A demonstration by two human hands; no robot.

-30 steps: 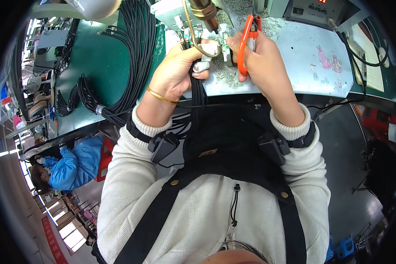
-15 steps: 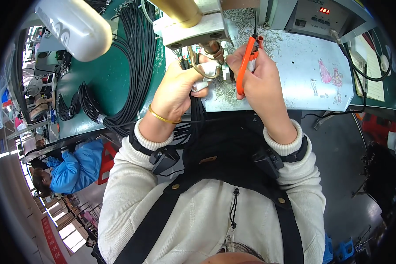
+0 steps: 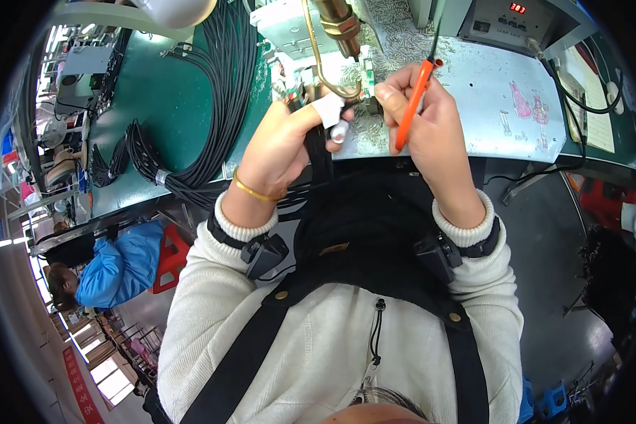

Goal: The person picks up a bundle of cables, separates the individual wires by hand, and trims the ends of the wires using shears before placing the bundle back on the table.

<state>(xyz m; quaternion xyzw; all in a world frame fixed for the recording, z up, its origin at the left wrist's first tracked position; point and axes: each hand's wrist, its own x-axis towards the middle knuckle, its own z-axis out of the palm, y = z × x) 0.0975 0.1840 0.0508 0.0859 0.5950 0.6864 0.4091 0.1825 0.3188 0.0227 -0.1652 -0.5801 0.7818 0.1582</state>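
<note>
My left hand (image 3: 275, 148) is closed around a bundle of black cables (image 3: 321, 159); short coloured wire ends (image 3: 288, 95) stick out beyond its fingers. White wrapping (image 3: 329, 111) covers its thumb, and a fingertip is wrapped too. My right hand (image 3: 434, 120) grips an orange-handled tool (image 3: 414, 104) lying across the palm; its working end is hidden, so I cannot tell its exact kind. The right thumb and forefinger are close to a small green-and-white block (image 3: 368, 79). Just left of that block, a metal nozzle (image 3: 343, 30) points down, with a curved brass tube (image 3: 319, 60) beside it.
Coiled black cables (image 3: 222, 120) cover part of the green table (image 3: 155, 85) at left. Small metal bits (image 3: 396, 42) litter the pale metal sheet (image 3: 487, 127). A control box (image 3: 509, 27) with a red display stands at back right. A person in blue (image 3: 124, 261) sits far left.
The nozzle, its machine head and the white lamp shade appear higher in view, uncovering the green-and-white block. My right hand and the orange-handled tool sit slightly farther right.
</note>
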